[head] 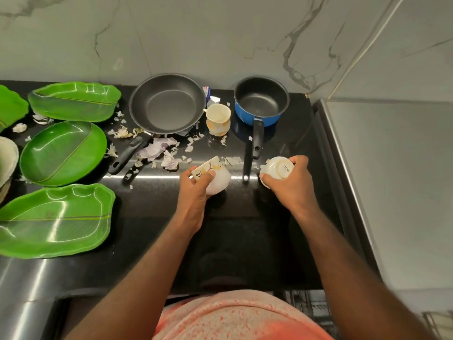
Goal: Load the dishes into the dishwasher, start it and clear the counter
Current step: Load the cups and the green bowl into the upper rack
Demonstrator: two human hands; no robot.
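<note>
In the head view you are in the loading step. Your left hand has its fingers curled round a patterned cup tipped on its side. Your right hand grips a white cup turned base-up. Both cups are at the middle of the black counter, in your hands rather than standing on it.

The next move, I judge, is to bring both cups back and down to the dishwasher rack, which shows at the bottom edge (only a corner of it is visible). Keep both grips firm and draw your arms in round your body.

Watch the blue saucepan: its handle points at you and ends just beside the white cup. A third cup stands between the saucepan and the frying pan. Green leaf plates lie at your left, and peels are scattered round the pan's handle, for clearing later.
</note>
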